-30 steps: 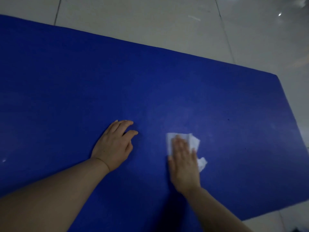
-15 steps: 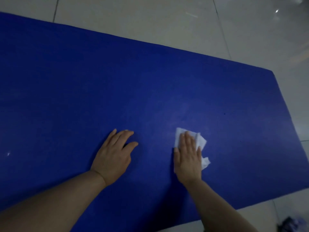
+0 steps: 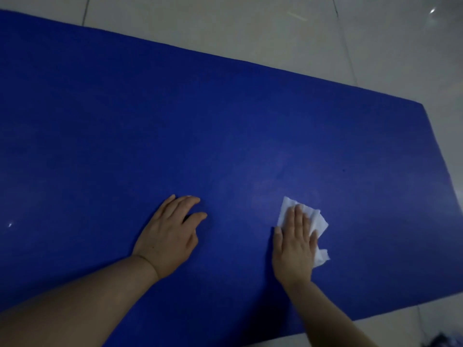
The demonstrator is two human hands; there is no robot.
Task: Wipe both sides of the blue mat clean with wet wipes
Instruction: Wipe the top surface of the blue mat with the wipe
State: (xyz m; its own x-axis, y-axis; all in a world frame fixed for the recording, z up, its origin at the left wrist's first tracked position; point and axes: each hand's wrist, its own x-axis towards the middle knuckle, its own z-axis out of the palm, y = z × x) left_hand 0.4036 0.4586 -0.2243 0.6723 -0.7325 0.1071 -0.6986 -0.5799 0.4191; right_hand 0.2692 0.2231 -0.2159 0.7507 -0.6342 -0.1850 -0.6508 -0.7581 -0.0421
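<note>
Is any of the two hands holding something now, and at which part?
Nothing is gripped. The right hand presses flat on the middle of the white wet wipe; the left hand rests on the blue mat.

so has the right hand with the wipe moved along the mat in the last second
Yes. The right hand, pressing the wet wipe, has slid to the person's right, away from the left hand resting on the blue mat, toward the mat's right end.
</note>
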